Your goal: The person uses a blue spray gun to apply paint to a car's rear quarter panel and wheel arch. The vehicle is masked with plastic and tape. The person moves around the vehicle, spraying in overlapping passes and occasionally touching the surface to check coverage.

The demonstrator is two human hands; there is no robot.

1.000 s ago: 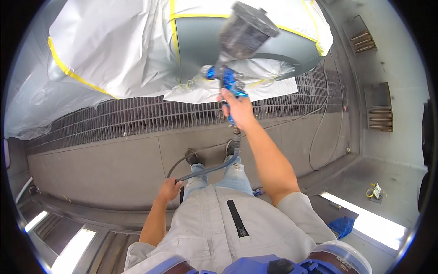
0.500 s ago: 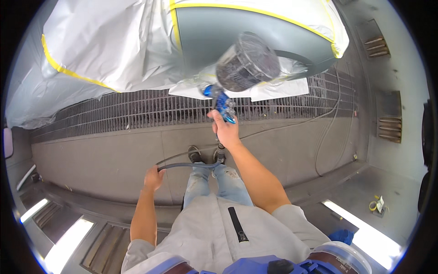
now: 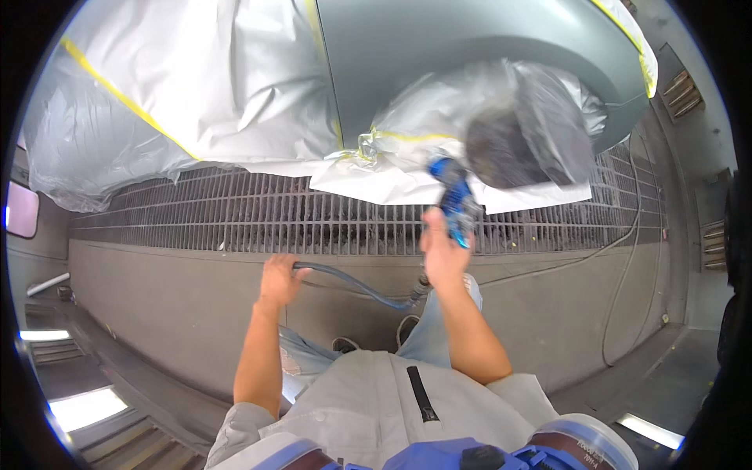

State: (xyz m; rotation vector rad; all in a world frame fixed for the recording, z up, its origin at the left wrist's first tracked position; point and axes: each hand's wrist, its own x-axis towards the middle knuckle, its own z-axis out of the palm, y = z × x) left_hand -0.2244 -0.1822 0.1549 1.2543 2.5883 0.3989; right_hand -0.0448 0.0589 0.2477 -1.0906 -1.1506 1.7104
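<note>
My right hand (image 3: 448, 254) is closed around a blue spray gun (image 3: 454, 205), tilted, with a large dark paint cup (image 3: 509, 149) on its far right side. Motion smears the cup, and clear plastic shows around it. Beyond the gun stands a grey car fender (image 3: 439, 39), its wheel arch covered with white masking film (image 3: 439, 106) and yellow tape. A grey air hose (image 3: 356, 286) runs from a coupling (image 3: 421, 288) beneath the gun to my left hand (image 3: 280, 280), whose fingers are wrapped round it.
White masking sheet (image 3: 211, 86) edged with yellow tape (image 3: 129, 102) drapes the car at left. A floor grate (image 3: 258, 211) runs along under it. A thin hose (image 3: 627, 274) loops over the floor at right. Lit lamps (image 3: 86, 409) and wall vents lie at the rim.
The spray gun and my right hand have moved right and nearer to me. My left hand has risen with the hose. The fender fills more of the view, and its wheel arch now shows.
</note>
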